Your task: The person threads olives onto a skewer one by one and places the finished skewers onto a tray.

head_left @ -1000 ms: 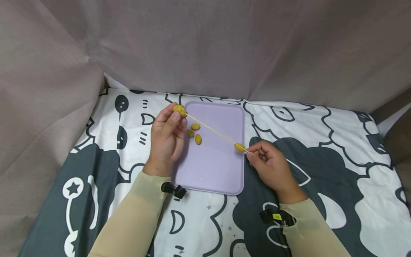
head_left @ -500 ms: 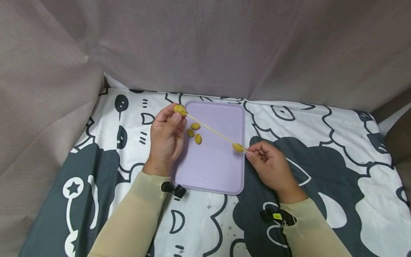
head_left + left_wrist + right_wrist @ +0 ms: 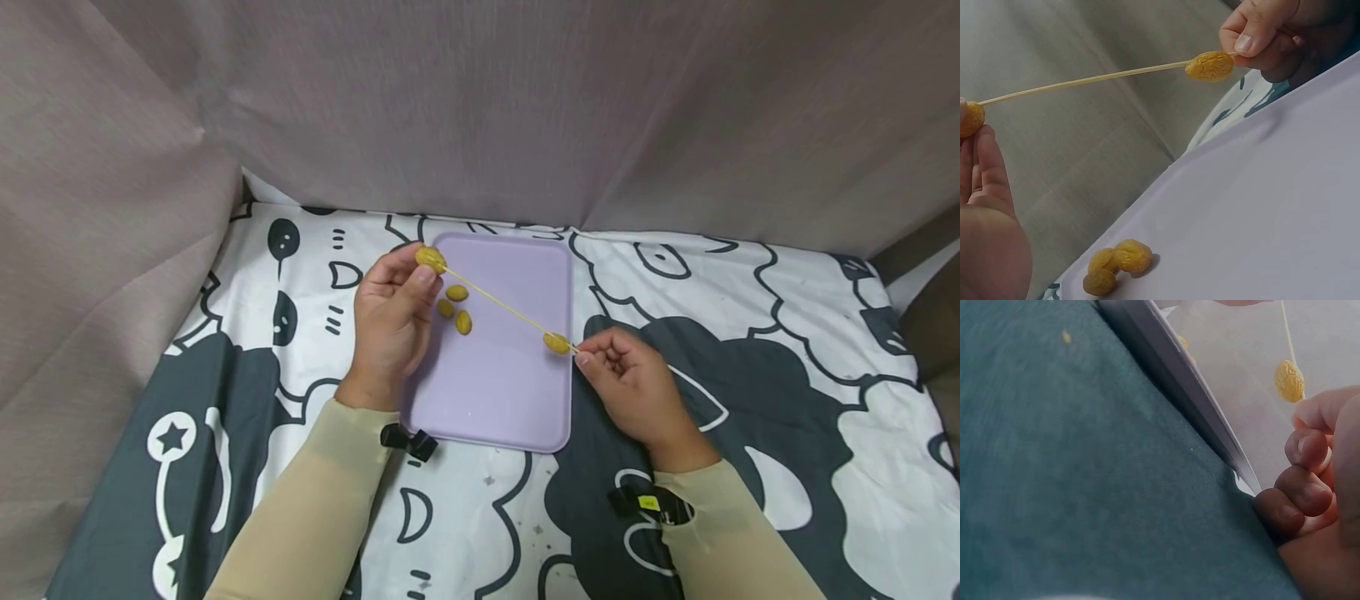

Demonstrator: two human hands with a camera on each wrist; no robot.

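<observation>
A thin wooden skewer [image 3: 498, 306] slants over the tray, one wrinkled yellow oval fruit at each end. My left hand [image 3: 393, 325] pinches the upper-left fruit [image 3: 431, 259] between thumb and fingers, at the skewer's far end. The other fruit [image 3: 1210, 66] is threaded on the skewer just ahead of my right hand [image 3: 637, 387]. With thumb and forefinger, that hand pinches the skewer's short end, its other fingers curled in. Below the skewer lies a pale purple tray [image 3: 487, 400]. Three loose yellow fruits [image 3: 463, 322] sit close together on its left side.
The tray rests on a black-and-white cartoon-print cloth [image 3: 480, 517]. Behind the surface hangs a grey-brown curtain [image 3: 480, 117], which also runs down the left side. Each wrist wears a small black camera [image 3: 408, 442]. A tiny yellow scrap [image 3: 1067, 337] lies on dark cloth in the right wrist view.
My left hand has shifted slightly to the right with the fruit it pinches, toward the right hand. The right-end fruit has moved slightly left, while my right hand stays nearly still.
</observation>
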